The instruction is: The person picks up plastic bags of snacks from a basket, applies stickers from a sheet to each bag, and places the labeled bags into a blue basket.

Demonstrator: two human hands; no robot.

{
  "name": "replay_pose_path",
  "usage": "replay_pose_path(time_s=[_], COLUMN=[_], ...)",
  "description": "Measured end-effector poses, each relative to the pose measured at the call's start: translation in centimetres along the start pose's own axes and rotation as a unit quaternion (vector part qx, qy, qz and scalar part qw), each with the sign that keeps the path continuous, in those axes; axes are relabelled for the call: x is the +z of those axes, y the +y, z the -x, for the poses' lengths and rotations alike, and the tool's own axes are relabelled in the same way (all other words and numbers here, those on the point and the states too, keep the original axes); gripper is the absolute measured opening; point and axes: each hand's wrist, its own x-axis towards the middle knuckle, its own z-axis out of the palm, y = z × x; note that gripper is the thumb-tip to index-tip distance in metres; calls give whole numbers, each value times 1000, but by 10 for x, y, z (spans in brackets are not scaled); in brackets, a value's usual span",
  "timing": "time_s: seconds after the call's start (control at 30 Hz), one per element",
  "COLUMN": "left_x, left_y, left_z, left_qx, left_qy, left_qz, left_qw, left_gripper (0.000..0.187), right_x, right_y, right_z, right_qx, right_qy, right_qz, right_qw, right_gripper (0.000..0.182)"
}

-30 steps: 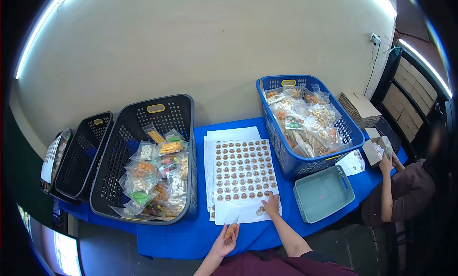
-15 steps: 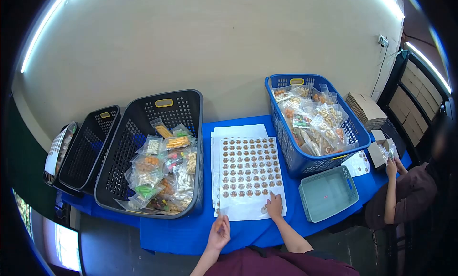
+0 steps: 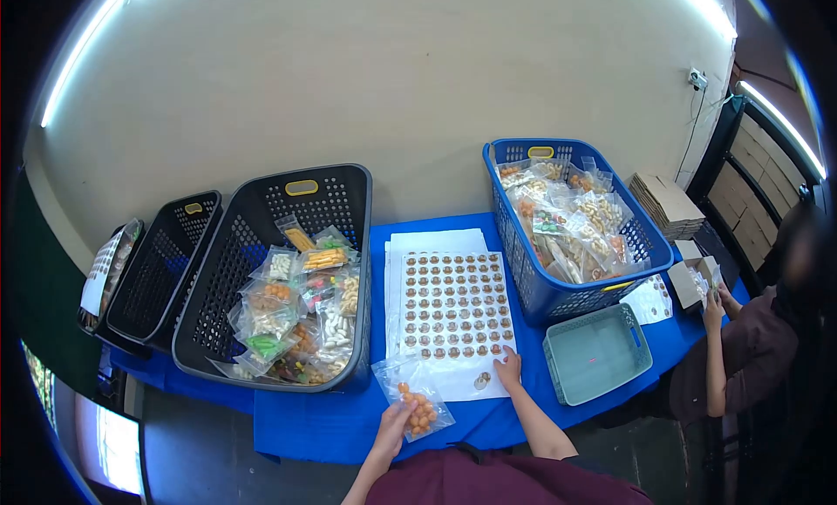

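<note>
My left hand (image 3: 395,428) grips a clear plastic bag of round orange snacks (image 3: 422,412) by its side, over the table's front edge. The bag overlaps the lower left corner of a white sheet of round brown stickers (image 3: 459,304). At that sheet's lower right edge is my right hand (image 3: 508,370), its thumb and fingers drawn together by the end of the bottom sticker row. Whatever is between those fingertips is too small to see. A sticker (image 3: 482,380) shows alone on the sheet's blank lower part, just left of my right hand.
A black basket (image 3: 202,304) of snack bags stands left, with another black basket (image 3: 166,269) beyond. Right are a blue basket (image 3: 571,300) of labelled bags and a green tray (image 3: 602,357). A co-worker (image 3: 737,357) handles a packet by a carton (image 3: 689,283) at far right.
My left hand has brought the orange snack bag up flat into view beside the sheet. My right hand has shifted slightly up and right, uncovering the lone sticker.
</note>
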Motion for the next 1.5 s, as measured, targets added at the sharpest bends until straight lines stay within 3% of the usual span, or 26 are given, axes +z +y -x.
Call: replay_pose_path(time_s=[0.23, 0.33, 0.4, 0.47, 0.57, 0.67, 0.77, 0.87, 1.1, 1.2, 1.5], left_x=[14, 16, 16, 15, 14, 24, 40, 45, 43, 40, 57], left_y=[15, 21, 23, 21, 19, 24, 32, 30, 19, 25, 26], left_z=[14, 16, 16, 12, 5, 1, 5, 6, 2, 6, 9], left_qx=[-35, -18, 9, 29, 33, 12, -8, -4, 53, 18, 60], left_qy=[-22, -16, -2, 19, 24, 5, -15, -23, 9, -14, -22], left_qz=[-76, -84, -101, -96, -82, -85, -88, -94, -135, -119, -132], left_qw=[996, 996, 995, 995, 996, 996, 996, 995, 989, 993, 989], left_gripper=[31, 32, 33, 33, 36, 39, 41, 41, 41, 36, 30], right_x=[17, 19, -13, -58, -105, -125, -125, -123, -129, -130, -139], right_y=[-20, -43, -92, -151, -206, -230, -242, -235, -241, -244, -243], right_z=[-17, -21, -8, 12, 46, 74, 96, 102, 107, 106, 102], right_qx=[92, 86, 103, 165, 101, 55, 14, -47, -83, -95, -111], right_qy=[60, 97, 18, -105, -243, -329, -329, -290, -266, -263, -268], right_qz=[9, -136, -274, -424, -480, -454, -426, -339, -277, -259, -232], right_qw=[994, 982, 956, 884, 836, 826, 843, 894, 920, 924, 928], right_gripper=[12, 8, 8, 7, 11, 16, 28, 29, 29, 30, 28])
